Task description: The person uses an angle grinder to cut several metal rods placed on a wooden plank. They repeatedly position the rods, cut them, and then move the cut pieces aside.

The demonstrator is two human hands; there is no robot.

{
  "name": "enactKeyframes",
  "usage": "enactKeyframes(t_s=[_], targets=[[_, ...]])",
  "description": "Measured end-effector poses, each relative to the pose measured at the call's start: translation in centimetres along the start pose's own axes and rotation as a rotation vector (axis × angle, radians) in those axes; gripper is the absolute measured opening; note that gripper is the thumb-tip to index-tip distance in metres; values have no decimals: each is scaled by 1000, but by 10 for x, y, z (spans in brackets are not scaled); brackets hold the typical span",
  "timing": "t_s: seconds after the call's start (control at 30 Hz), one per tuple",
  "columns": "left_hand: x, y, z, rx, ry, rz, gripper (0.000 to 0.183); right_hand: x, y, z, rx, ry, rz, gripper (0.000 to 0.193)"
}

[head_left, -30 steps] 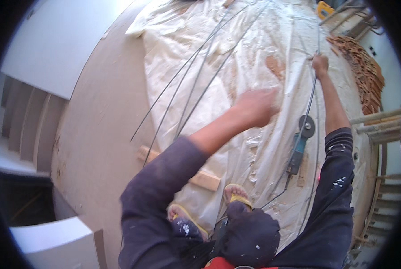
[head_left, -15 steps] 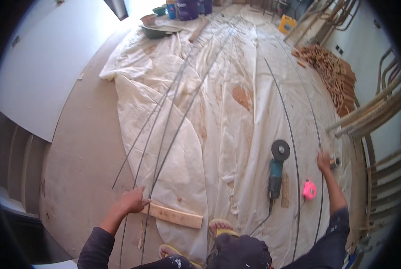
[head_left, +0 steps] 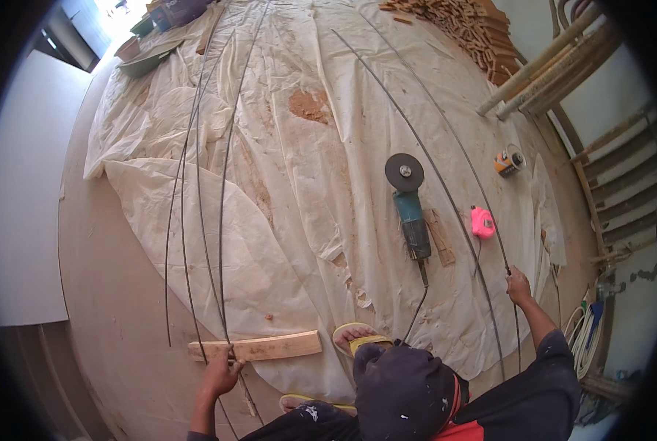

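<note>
Long thin dark steel rods lie lengthwise over a cream sheet. My left hand (head_left: 222,373), at the lower left, is closed round one rod (head_left: 221,272) beside a short wooden board (head_left: 269,348); other rods run close by. On the right, my right hand (head_left: 518,287) is wrapped around another rod (head_left: 502,246). Between that rod and an angle grinder (head_left: 413,220) with a dark disc lie one more rod (head_left: 452,198) and a pink tape measure (head_left: 482,222). The grinder's cord runs back toward my knee.
My sandalled foot (head_left: 359,336) rests on the sheet (head_left: 299,242). An orange and black can (head_left: 510,160) stands to the right. Brick-coloured pieces (head_left: 475,33) are piled far right, near leaning poles (head_left: 549,70). Basins (head_left: 148,59) sit far left, beyond a white panel (head_left: 38,198).
Both hands have come nearer to me; the right passed from beyond the tape measure to nearer than it. The view has shifted, and the can now shows fully.
</note>
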State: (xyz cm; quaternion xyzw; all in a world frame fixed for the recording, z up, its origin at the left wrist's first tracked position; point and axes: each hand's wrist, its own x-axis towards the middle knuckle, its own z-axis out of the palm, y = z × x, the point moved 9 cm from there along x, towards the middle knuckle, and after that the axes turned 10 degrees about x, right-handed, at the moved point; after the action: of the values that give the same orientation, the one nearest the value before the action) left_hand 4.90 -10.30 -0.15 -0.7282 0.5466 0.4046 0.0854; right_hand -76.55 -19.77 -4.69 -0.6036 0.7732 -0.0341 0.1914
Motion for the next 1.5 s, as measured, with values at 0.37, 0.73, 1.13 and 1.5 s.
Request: enactKeyframes(t_s=[0.37,0.73,1.13,1.5], targets=[[-29,-63,49,-120,10,-121,53,-90,52,27,222,281,140,30],[-5,-25,64,-157,-11,-21,48,-112,-21,-23,585,415,318,41],[15,-9,69,-142,-31,8,49,-118,-35,-2,786,407,286,33],[1,-31,84,-179,-12,-65,42,-31,31,14,503,415,170,28]])
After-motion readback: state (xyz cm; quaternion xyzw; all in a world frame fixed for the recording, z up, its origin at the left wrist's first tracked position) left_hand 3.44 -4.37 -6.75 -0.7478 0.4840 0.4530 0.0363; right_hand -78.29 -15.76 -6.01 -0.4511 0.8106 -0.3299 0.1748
